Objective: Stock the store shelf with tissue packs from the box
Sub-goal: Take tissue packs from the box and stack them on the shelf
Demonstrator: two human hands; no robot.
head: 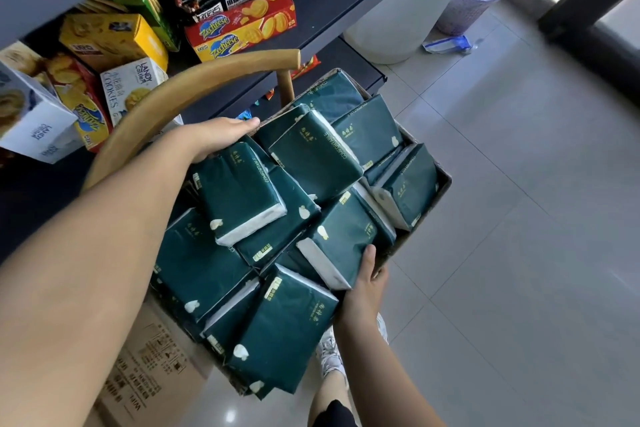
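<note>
Many packs (311, 156) fill the box (446, 180); none shows on the far-left shelf (332, 3). Near it, the left hand (214, 139) grips one pack; the right hand (363, 284) pinches a nearer one. Stocking looks barely begun.

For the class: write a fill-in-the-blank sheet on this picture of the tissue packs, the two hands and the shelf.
The tissue packs in the box are dark ____.
The left hand grips one pack; the right hand lays its ____ on a second pack.
The red Zcheese boxes lie on the ____.
Missing words: green; thumb; shelf.
</note>
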